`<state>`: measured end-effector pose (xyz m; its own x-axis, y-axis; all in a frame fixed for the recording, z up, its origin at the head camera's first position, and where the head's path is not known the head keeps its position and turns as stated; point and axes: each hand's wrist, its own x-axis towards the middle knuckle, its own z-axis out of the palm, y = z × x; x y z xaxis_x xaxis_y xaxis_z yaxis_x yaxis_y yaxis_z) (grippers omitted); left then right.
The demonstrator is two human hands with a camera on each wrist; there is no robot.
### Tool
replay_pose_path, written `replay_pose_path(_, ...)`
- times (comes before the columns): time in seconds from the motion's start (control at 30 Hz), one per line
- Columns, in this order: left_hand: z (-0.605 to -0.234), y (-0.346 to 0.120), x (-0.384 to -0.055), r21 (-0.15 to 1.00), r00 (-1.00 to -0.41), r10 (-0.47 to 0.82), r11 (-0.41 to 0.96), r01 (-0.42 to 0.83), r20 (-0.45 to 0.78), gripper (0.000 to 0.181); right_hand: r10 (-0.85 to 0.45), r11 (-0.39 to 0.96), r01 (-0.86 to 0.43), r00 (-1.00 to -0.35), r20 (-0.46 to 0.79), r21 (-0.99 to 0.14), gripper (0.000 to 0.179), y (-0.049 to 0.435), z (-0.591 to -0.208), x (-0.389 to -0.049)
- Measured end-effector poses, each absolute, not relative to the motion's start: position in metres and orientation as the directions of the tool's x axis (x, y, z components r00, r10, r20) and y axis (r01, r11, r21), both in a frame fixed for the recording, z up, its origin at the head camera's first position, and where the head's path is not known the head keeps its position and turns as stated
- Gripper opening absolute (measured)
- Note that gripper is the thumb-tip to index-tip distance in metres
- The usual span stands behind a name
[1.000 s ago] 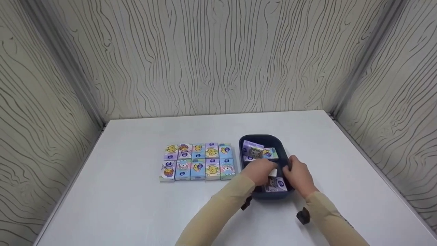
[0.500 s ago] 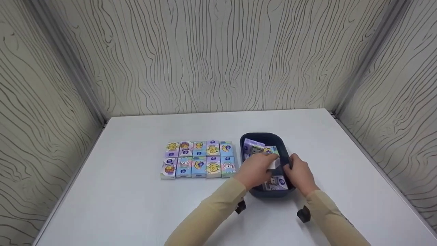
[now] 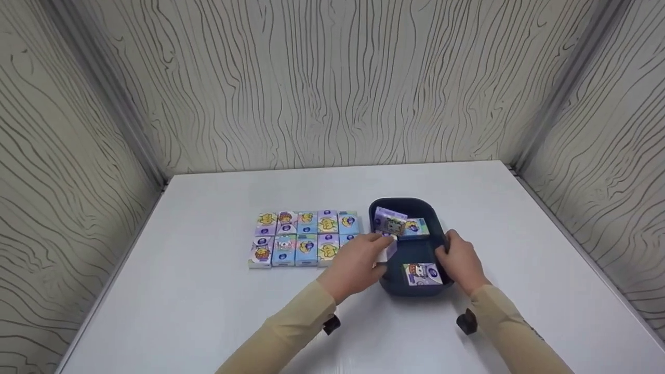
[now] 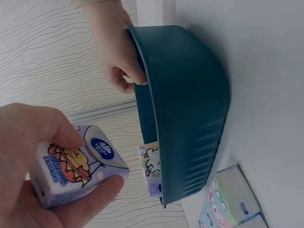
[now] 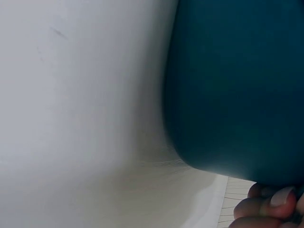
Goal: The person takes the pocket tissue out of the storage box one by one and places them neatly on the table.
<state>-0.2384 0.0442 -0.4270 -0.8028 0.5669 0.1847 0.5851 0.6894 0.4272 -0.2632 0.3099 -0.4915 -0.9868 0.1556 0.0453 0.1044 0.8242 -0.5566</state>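
A pack of pocket tissues point(image 4: 78, 166), white and lilac with a cartoon print, is pinched between the thumb and fingers of my left hand point(image 3: 353, 266). That hand is over the left rim of a dark blue plastic basket point(image 3: 418, 252). On the basket's right rim, my right hand point(image 3: 462, 264) grips with thumb inside and fingers outside. Inside the basket lie a tilted purple tissue pack point(image 3: 390, 221), a blue one point(image 3: 414, 227) and a white-purple one point(image 3: 423, 274) near the front. The left hand hides part of the basket's left side.
Left of the basket, several tissue packs point(image 3: 306, 244) lie side by side in two rows on the white table point(image 3: 197, 291). The left hand covers the near right end of them. Patterned wood-grain walls point(image 3: 332, 88) enclose the table at the back and sides.
My left hand has lifted a tissue pack from the middle of the basket and moved left with it to the left rim. The right hand keeps its grip on the basket.
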Motion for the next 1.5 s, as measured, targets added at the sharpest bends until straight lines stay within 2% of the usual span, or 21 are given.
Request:
replay_pose_path(0.3, -0.453, -0.017, -0.229, 0.382, -0.848, 0.507, 0.761, 0.525, 0.154, 0.049, 0.154, 0.832, 0.094, -0.986, 0.065, -0.547, 0.014, 0.311, -0.493, -0.264)
replay_pose_path(0.63, -0.481, -0.082, -0.217, 0.310, -0.914, 0.403, 0.866, 0.393, 0.034, 0.050, 0.149, 0.830, 0.097, -0.988, 0.050, -0.549, 0.014, 0.314, -0.495, -0.259)
replay_pose_path(0.83, -0.489, -0.106, -0.212, 0.248, -0.922, 0.386, 0.892, 0.379, 0.022, 0.050, 0.136, 0.829, 0.089, -0.990, 0.044, -0.552, 0.016, 0.316, -0.490, -0.260)
replay_pose_path(0.97, -0.491, -0.120, -0.207, 0.202, -0.921, 0.389, 0.905, 0.375, -0.032, 0.048, 0.129, 0.832, 0.079, -0.990, 0.053, -0.549, 0.015, 0.315, -0.489, -0.261)
replay_pose_path(1.17, -0.490, -0.133, -0.199, 0.216, -0.926, 0.354, 0.922, 0.322, -0.129, 0.056, 0.117, 0.828, 0.059, -0.991, 0.068, -0.558, 0.016, 0.314, -0.490, -0.263)
replay_pose_path(1.33, -0.493, -0.142, -0.195, 0.184, -0.937, 0.337, 0.931, 0.316, -0.097, 0.061, 0.114, 0.827, 0.063, -0.992, 0.058, -0.558, 0.016, 0.314, -0.491, -0.264)
replay_pose_path(1.5, -0.500, -0.148, -0.195, 0.157, -0.940, 0.335, 0.933, 0.322, -0.061, 0.058, 0.115, 0.831, 0.068, -0.992, 0.051, -0.553, 0.016, 0.313, -0.492, -0.265)
